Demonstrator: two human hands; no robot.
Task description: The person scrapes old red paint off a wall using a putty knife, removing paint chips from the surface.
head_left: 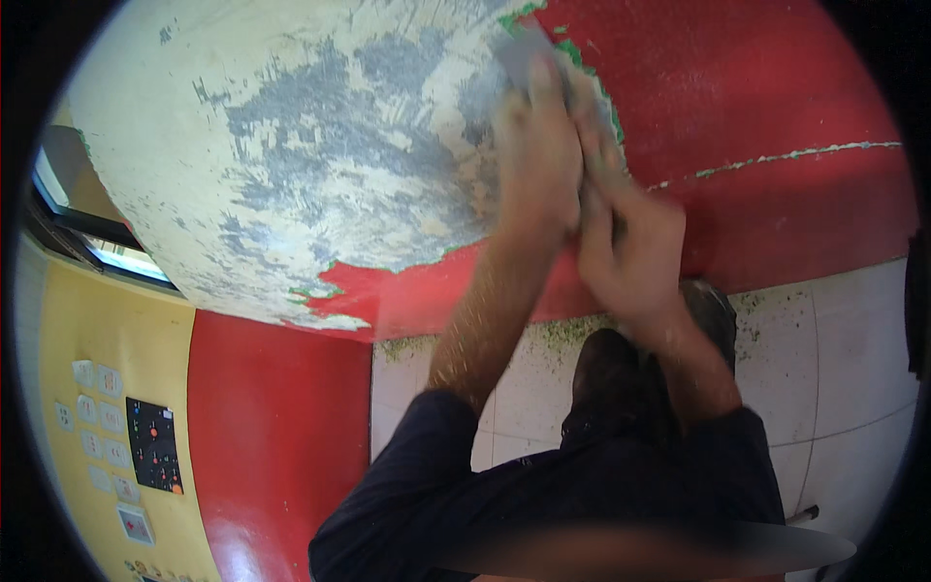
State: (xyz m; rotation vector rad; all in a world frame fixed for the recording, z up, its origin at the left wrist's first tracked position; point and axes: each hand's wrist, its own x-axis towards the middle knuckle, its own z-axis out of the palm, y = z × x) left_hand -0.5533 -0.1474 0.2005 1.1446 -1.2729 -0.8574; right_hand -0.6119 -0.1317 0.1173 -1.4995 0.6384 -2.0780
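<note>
Both my hands are on a scraper, whose flat grey blade is blurred and lies against the wall at the edge of the red paint. My left hand is closed over it near the blade. Lower down and to the right, my right hand is closed around what seems to be its handle, mostly hidden by my fingers. Left of the hands spreads a bared patch of cream and grey, rimmed with thin green paint. Red paint covers the wall to the right, crossed by a pale chipped line.
Greenish paint flakes lie on the white floor tiles along the wall's foot, close to my dark shoes. At left are a red and yellow wall with papers and a black poster, and a dark-framed window.
</note>
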